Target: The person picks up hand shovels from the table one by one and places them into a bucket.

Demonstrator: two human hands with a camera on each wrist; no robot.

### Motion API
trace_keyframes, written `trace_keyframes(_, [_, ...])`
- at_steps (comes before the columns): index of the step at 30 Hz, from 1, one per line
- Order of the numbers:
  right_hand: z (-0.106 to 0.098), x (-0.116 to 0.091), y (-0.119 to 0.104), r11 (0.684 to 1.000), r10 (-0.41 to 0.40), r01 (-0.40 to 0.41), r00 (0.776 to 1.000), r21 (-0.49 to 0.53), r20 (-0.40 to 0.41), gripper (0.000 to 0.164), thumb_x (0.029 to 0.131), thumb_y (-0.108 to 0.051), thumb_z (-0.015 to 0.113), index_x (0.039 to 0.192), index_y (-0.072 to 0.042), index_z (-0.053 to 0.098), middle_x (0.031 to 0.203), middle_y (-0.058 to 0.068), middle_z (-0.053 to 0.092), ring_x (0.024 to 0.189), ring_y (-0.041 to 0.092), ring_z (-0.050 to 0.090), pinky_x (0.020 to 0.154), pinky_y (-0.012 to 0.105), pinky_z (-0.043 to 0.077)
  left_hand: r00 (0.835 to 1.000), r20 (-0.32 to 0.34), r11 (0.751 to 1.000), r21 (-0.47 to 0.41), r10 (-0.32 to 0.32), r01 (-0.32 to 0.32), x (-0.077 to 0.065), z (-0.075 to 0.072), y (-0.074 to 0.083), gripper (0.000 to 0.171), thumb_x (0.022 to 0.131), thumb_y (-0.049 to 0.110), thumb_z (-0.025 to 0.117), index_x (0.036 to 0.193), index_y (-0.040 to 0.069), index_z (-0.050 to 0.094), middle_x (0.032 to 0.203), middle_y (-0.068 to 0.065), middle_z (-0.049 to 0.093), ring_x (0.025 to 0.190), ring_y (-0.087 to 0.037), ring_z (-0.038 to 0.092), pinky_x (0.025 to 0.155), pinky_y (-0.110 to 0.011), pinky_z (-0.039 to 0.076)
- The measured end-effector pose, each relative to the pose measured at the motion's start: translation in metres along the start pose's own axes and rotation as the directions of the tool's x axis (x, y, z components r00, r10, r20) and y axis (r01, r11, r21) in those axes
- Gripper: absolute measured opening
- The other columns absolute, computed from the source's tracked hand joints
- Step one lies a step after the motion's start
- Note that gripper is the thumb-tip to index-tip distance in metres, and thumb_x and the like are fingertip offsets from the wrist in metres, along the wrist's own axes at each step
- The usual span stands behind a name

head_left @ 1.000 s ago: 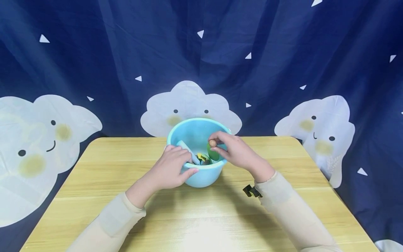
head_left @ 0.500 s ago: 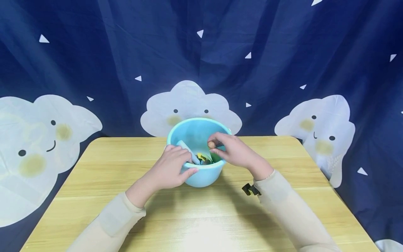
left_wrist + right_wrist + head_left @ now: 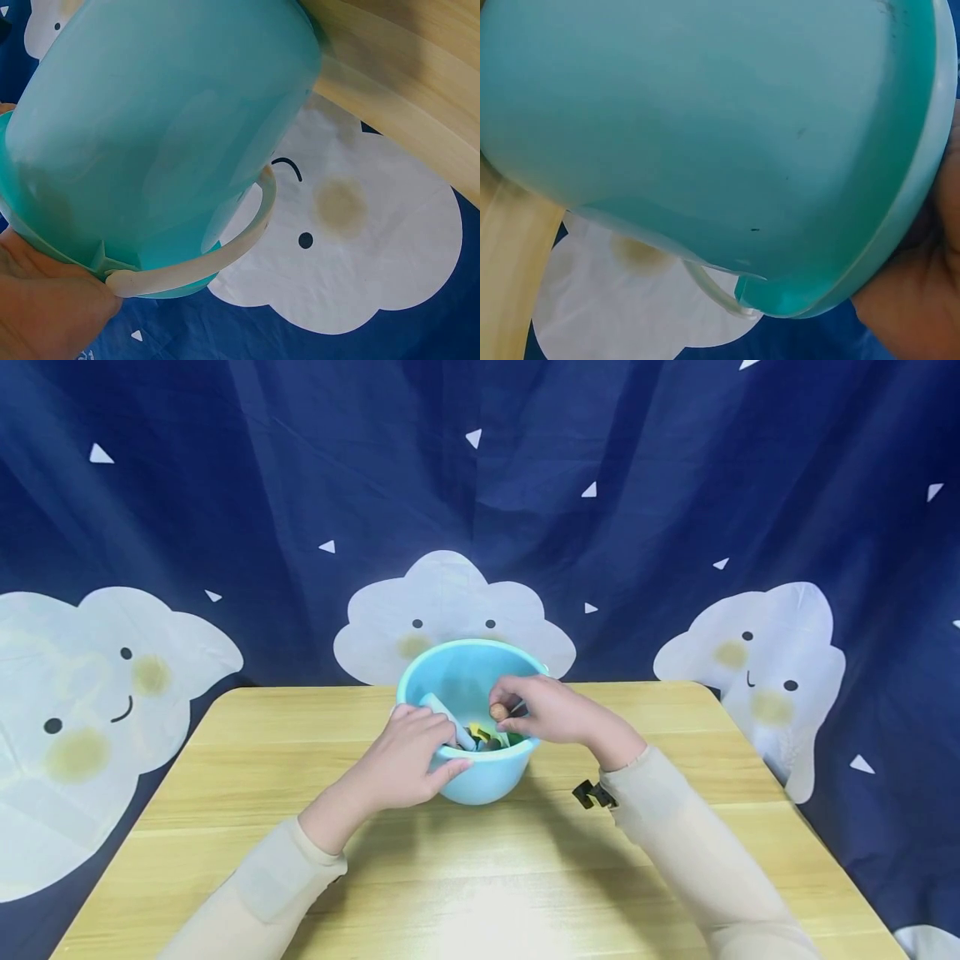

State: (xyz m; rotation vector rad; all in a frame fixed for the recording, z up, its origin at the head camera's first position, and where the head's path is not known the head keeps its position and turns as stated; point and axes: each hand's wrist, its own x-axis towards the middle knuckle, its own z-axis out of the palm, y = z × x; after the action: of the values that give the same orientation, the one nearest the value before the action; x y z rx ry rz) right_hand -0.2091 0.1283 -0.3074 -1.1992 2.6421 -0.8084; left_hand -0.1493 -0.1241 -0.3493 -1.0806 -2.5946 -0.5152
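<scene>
A light blue bucket (image 3: 487, 777) stands at the far side of the table. My left hand (image 3: 401, 756) grips its rim at the near left, thumb along the outside; the left wrist view shows this hand (image 3: 56, 296) by the handle joint. Over the bucket's right side, my right hand (image 3: 558, 710) pinches a small round brown ball (image 3: 498, 712) between thumb and fingers. Inside the bucket lean a pale blue tube (image 3: 448, 720) and a green piece (image 3: 514, 738), with small yellow and dark pieces (image 3: 480, 735) at the bottom. In the right wrist view the bucket's wall hides the ball.
The wooden table (image 3: 465, 868) runs up to a dark blue curtain (image 3: 637, 527) printed with white clouds. A white bucket handle (image 3: 187, 270) hangs at the far side. A black clip (image 3: 592, 794) sticks out from the right sleeve.
My right hand has moved slightly left and down into the bucket with the brown ball. The green piece now shows less, lower beside the hand. My left hand has stayed on the rim.
</scene>
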Motion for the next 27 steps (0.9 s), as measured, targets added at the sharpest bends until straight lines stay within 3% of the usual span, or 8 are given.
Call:
trace_keyframes(13, [0.000, 0.011, -0.001, 0.994, -0.015, 0.000, 0.991, 0.114, 0.133, 0.023, 0.085, -0.007, 0.079, 0.095, -0.014, 0.060, 0.086, -0.006, 0.063, 0.088, 0.008, 0.066, 0.083, 0.029, 0.054, 1.000, -0.006, 1.000, 0.001, 0.013, -0.013, 0.000, -0.001, 0.000, 0.025, 0.093, 0.044, 0.064, 0.085, 0.021, 0.055, 0.086, 0.011, 0.057, 0.085, -0.012, 0.050, 0.089, -0.039, 0.033])
trace_keyframes(27, [-0.005, 0.021, 0.002, 0.984, -0.058, 0.005, 0.955, 0.179, 0.290, 0.023, 0.081, 0.005, 0.078, 0.092, -0.011, 0.066, 0.093, -0.002, 0.067, 0.090, 0.011, 0.066, 0.083, 0.033, 0.056, 1.000, -0.020, 1.000, 0.007, 0.018, -0.018, -0.001, 0.002, -0.002, 0.027, 0.093, 0.044, 0.065, 0.085, 0.021, 0.055, 0.085, 0.011, 0.056, 0.084, -0.012, 0.050, 0.089, -0.039, 0.033])
